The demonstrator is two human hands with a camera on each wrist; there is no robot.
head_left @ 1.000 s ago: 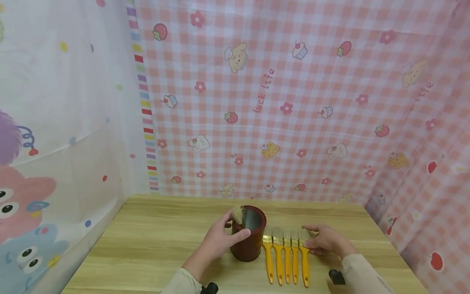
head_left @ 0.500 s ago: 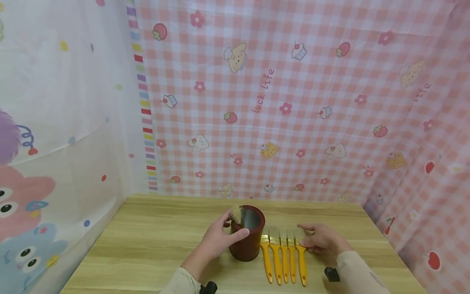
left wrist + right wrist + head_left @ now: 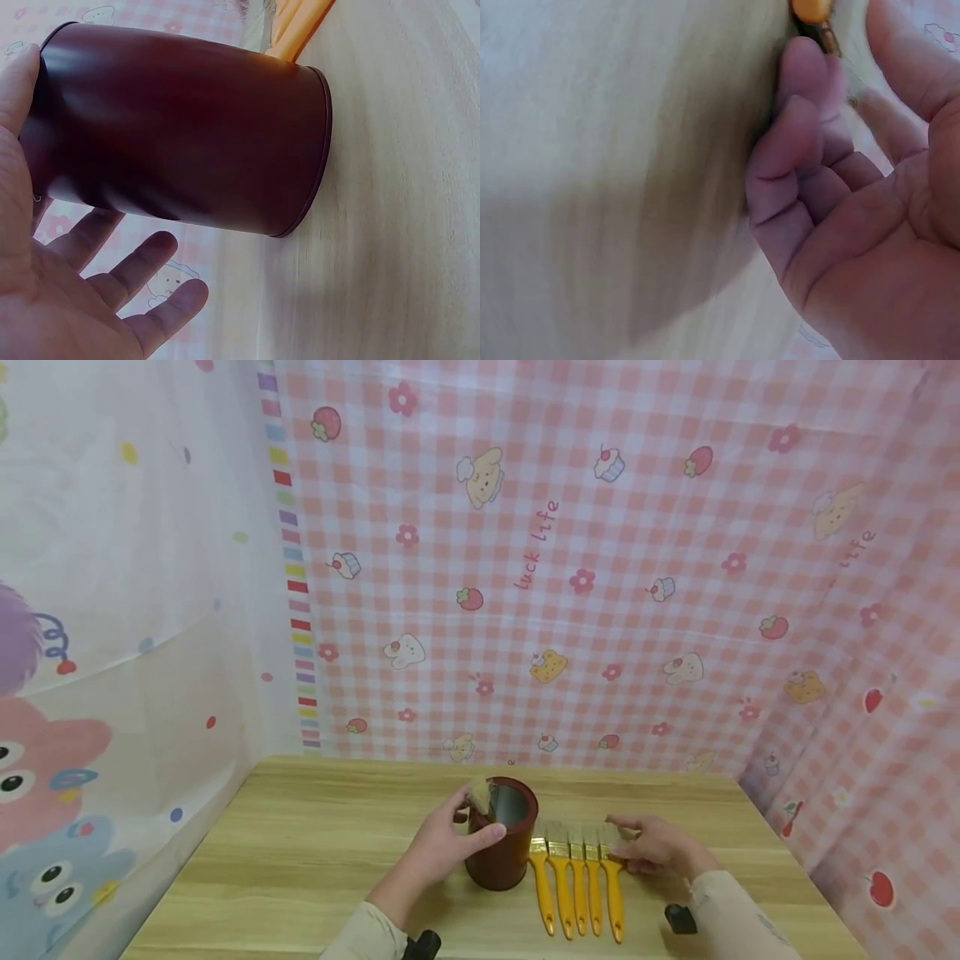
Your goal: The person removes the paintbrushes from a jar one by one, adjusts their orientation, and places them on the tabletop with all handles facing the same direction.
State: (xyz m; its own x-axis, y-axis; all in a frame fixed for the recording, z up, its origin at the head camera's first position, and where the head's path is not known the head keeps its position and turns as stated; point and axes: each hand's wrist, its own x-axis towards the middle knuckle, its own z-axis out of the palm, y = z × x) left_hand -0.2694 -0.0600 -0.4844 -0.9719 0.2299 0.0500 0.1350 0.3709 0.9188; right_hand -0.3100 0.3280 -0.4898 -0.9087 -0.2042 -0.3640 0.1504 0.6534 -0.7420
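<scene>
My left hand [image 3: 442,843] grips a dark red-brown cylindrical cup [image 3: 498,860] at its rim, thumb on the near side. A paintbrush [image 3: 481,797] stands in the cup, bristles up, by my left fingers; its handle is hidden inside. In the left wrist view, the thumb lies on the cup's rim end and other fingers spread beside the wall. Several yellow-handled paintbrushes [image 3: 580,893] lie in a row right of the cup, bristles away from me. My right hand [image 3: 663,843], its lower fingers bent, touches the rightmost paintbrush [image 3: 615,893] near the ferrule, index finger stretched past the bristles.
The wooden table [image 3: 315,843] ends at a pink checked curtain [image 3: 540,610] behind and to the right. A white cartoon curtain [image 3: 172,610] hangs on the left. Black wrist mounts [image 3: 680,919] stick out from both sleeves.
My right hand has slid a little left, and the rightmost paintbrush has moved slightly closer to the others. My left hand stays on the cup; the view has shifted slightly.
</scene>
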